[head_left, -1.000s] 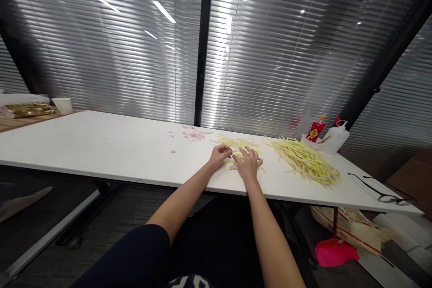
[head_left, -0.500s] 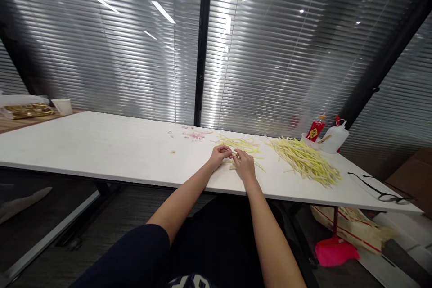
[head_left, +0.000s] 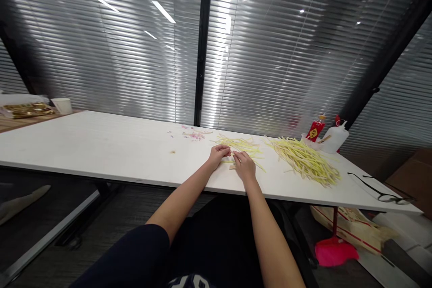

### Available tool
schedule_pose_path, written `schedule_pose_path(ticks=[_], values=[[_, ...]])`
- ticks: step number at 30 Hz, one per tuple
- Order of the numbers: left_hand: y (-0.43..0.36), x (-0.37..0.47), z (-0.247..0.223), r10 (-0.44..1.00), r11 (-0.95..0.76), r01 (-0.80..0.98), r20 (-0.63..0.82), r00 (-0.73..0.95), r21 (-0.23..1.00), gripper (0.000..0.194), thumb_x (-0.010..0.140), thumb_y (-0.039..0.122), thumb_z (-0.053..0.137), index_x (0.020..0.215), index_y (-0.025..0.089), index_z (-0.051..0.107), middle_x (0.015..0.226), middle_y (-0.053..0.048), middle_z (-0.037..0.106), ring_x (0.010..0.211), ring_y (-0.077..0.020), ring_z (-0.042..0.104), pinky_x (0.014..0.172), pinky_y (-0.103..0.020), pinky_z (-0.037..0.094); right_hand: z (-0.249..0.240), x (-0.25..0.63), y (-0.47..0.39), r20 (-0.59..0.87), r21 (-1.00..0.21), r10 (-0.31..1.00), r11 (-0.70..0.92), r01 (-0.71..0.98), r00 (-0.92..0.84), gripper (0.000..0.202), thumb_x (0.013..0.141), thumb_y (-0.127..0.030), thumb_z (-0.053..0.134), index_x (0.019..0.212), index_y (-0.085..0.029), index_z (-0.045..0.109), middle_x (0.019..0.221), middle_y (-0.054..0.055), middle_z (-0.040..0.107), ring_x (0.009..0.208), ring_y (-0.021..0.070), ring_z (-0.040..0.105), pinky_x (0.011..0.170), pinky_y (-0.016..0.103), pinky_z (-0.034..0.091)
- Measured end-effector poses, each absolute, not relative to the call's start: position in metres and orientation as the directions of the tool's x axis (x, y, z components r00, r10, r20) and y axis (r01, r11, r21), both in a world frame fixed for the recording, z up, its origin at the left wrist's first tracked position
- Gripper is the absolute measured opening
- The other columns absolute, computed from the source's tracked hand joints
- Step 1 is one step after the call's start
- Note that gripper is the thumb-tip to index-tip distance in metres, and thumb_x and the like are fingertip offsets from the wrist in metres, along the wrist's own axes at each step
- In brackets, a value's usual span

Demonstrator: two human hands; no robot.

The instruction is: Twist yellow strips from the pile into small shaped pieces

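Slatted blinds [head_left: 135, 54] with a dark upright post [head_left: 201, 49] stand behind a long white table [head_left: 101, 144]. On it, the thin yellow strips [head_left: 241, 144] lie loosely spread just beyond the fingers of both hands, some reaching under and past them to the right. The left hand [head_left: 218, 156] has its fingers bent, the tips drawn close together; the right hand [head_left: 245, 166] faces it, fingers curled, thumb near the forefinger. The tips of the two hands are near each other, over the strips, with something small and pale between; whether either grips it, I cannot tell.

A small tan piece [head_left: 232, 167] lies just nearer than the fingers. Pink bits [head_left: 196, 136] are scattered beyond them to the left. Well to their right is a big heap [head_left: 303, 159] of similar strips, and behind it a bowl [head_left: 312, 145], a red bottle [head_left: 315, 130] and a white bottle [head_left: 335, 138]. Farther right, glasses [head_left: 388, 197] lie near the table's edge. Far left of the fingers stand a white cup [head_left: 63, 106] and a gold packet [head_left: 29, 110].
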State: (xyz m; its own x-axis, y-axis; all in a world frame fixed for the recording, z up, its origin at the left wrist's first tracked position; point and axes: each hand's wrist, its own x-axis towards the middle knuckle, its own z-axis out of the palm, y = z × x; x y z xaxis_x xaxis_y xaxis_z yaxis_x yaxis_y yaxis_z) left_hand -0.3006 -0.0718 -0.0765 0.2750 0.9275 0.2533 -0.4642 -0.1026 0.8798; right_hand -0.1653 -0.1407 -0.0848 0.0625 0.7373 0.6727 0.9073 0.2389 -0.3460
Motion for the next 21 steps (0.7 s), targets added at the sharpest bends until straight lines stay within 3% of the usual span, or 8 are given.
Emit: schedule_pose_path(ticks=[10, 21], values=[[-0.0717, -0.2988, -0.0782, 0.927, -0.075, -0.488, 0.241, 0.287, 0.869, 0.031, 0.053, 0.028, 0.082, 0.075, 0.010, 0.069, 0.070, -0.005, 0.068, 0.066, -0.0142, 0.062, 0.078, -0.034, 0.049, -0.0851, -0.1651, -0.1407, 0.684, -0.346, 0.725, 0.228, 0.910, 0.078, 0.028, 0.093, -0.030, 0.042, 0.109, -0.025, 0.065, 0.096, 0.004, 0.062, 0.087, 0.0158, 0.056, 0.070, 0.023, 0.039], [-0.0662, -0.2975, -0.0830, 0.929, -0.106, -0.478, 0.259, 0.266, 0.872, 0.030, 0.057, 0.032, 0.080, 0.076, 0.011, 0.069, 0.068, -0.004, 0.066, 0.065, -0.0134, 0.061, 0.072, -0.032, 0.048, -0.0831, -0.1658, -0.1420, 0.682, -0.400, 0.722, 0.239, 0.885, 0.113, 0.029, 0.092, -0.035, 0.043, 0.109, -0.025, 0.064, 0.097, 0.005, 0.060, 0.085, 0.0164, 0.057, 0.070, 0.025, 0.040]])
